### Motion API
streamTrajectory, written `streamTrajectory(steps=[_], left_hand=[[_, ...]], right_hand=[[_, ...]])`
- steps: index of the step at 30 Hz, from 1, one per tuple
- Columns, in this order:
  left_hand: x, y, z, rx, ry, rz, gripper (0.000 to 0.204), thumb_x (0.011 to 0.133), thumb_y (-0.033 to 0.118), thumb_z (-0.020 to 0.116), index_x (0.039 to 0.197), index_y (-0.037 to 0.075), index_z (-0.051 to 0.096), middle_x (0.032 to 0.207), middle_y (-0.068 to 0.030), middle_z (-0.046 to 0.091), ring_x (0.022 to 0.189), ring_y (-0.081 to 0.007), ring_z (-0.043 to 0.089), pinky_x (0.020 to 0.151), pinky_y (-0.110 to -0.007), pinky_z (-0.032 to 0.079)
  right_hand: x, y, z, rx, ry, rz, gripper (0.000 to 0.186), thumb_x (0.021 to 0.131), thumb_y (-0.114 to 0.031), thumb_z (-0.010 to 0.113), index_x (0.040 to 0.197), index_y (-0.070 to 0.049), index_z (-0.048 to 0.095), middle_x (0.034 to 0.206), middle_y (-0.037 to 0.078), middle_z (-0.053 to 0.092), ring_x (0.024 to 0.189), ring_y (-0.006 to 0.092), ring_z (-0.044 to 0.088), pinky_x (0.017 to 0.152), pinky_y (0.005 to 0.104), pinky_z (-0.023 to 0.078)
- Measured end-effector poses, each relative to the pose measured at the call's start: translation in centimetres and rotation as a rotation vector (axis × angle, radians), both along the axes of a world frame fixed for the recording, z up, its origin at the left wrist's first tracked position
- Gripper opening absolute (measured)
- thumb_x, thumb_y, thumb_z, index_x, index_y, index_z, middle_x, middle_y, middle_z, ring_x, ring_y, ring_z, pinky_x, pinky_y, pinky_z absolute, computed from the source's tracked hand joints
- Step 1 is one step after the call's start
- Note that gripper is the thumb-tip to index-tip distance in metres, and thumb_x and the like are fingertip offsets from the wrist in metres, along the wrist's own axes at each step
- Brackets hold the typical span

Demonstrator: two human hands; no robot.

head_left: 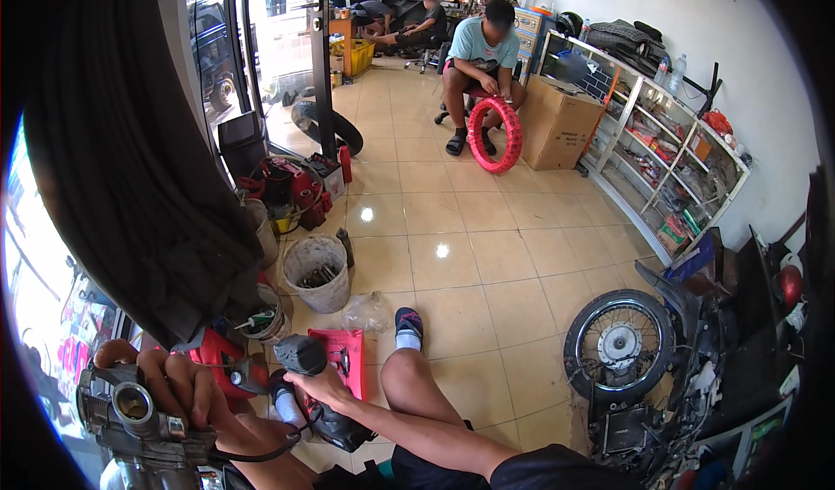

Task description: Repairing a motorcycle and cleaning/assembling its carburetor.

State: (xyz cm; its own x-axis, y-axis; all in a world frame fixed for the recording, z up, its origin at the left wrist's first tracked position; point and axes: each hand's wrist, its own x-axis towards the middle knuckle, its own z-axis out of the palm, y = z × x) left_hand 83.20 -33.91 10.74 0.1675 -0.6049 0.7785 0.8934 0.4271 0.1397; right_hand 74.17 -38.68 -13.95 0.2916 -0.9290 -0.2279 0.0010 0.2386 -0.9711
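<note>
At the lower left, my left hand (178,390) is curled over a grey metal carburetor (135,403) with a round brass-coloured opening. A black hose (265,453) runs from near it towards my legs. My right hand (320,387), between my knees, is closed around a dark grey and black power tool (301,354) with a rounded upper end; its lower black-and-red part (346,427) shows below the wrist. Just beyond this hand lies a red tray (355,342) with small metal tools in it.
A whitish bucket (316,273) of metal parts stands ahead, beside a clear plastic bag (368,313). To the right are a spoked wheel (620,344) and motorcycle frame. Ahead, a seated person holds a red-wrapped tyre (494,136) near a cardboard box (561,125) and glass cabinet (665,146).
</note>
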Motion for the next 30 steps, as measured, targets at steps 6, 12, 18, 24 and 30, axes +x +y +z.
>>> streamTrajectory(steps=[6, 12, 18, 24, 30], left_hand=[[0.7, -0.7, -0.6, -0.076, -0.059, 0.049, 0.051, 0.084, 0.021, 0.061, 0.127, 0.006, 0.037, 0.063, -0.0100, 0.043, 0.047, -0.0182, 0.042, 0.046, -0.032, 0.047], [1.8, -2.8, -2.4, 0.058, -0.056, 0.097, 0.063, 0.082, 0.028, 0.064, 0.134, 0.013, 0.032, 0.064, -0.0074, 0.040, 0.051, -0.0164, 0.039, 0.046, -0.028, 0.041], [3.4, -6.4, -8.8, 0.404, 0.003, 0.074, 0.083, 0.070, 0.032, 0.074, 0.137, 0.009, 0.031, 0.084, -0.0066, 0.046, 0.065, -0.0161, 0.043, 0.062, -0.028, 0.041], [3.4, -5.7, -18.2, 0.789, 0.297, -0.228, 0.061, 0.071, 0.051, 0.057, 0.101, -0.001, 0.051, 0.084, -0.0105, 0.051, 0.067, -0.0182, 0.046, 0.065, -0.031, 0.039], [3.7, -6.3, -18.9, 0.985, 0.417, -0.135, 0.062, 0.071, 0.052, 0.056, 0.097, -0.004, 0.050, 0.082, -0.0099, 0.051, 0.066, -0.0180, 0.046, 0.065, -0.029, 0.039]], right_hand=[[-0.5, 0.0, 2.0, 0.032, -0.070, 0.024, 0.024, 0.072, -0.027, 0.068, 0.080, -0.005, 0.061, 0.057, 0.004, 0.058, 0.041, 0.0128, 0.053, 0.042, 0.0285, 0.044], [-0.5, 0.0, 1.7, -0.292, 0.068, 0.011, 0.025, 0.073, -0.024, 0.070, 0.082, -0.003, 0.061, 0.058, 0.004, 0.059, 0.042, 0.0123, 0.054, 0.041, 0.0279, 0.044], [-1.9, -0.7, 1.9, -0.067, -0.222, -0.081, 0.019, 0.077, -0.020, 0.070, 0.082, -0.005, 0.060, 0.063, 0.000, 0.058, 0.045, 0.0088, 0.051, 0.042, 0.0240, 0.040], [-4.2, -1.7, 3.8, 0.261, -0.271, -0.124, 0.017, 0.076, -0.020, 0.067, 0.080, -0.006, 0.059, 0.067, 0.002, 0.058, 0.045, 0.0093, 0.050, 0.043, 0.0228, 0.039], [-5.7, -2.2, 5.3, 0.087, -0.328, -0.164, 0.017, 0.077, -0.019, 0.067, 0.081, -0.006, 0.058, 0.067, 0.002, 0.056, 0.045, 0.0095, 0.049, 0.043, 0.0234, 0.039]])
